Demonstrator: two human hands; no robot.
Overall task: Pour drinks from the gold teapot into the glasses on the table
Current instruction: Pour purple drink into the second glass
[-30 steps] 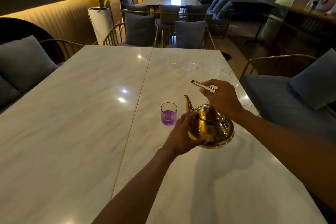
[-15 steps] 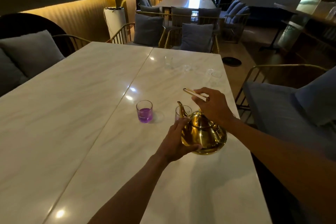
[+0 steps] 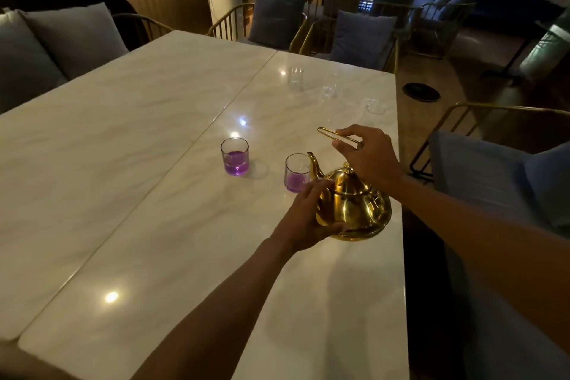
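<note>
**Two-Handed Grip on Teapot: Pouring into Second Glass**

Right hand (image 3: 368,156) fingers are curled round the raised bail handle (image 3: 337,136); left hand (image 3: 308,213) cups the gold teapot (image 3: 354,207) body on its near side. The teapot is held at the table (image 3: 185,225) right edge, spout (image 3: 314,165) at the rim of the near glass (image 3: 296,173), which holds some purple drink. A second filled glass (image 3: 235,156) stands apart to the left.

Procedure, as judged: tilt gradually with the left hand, keep the spout over the rim, and stop at a level matching the other glass. Empty glasses (image 3: 295,79) wait at the far end.
</note>
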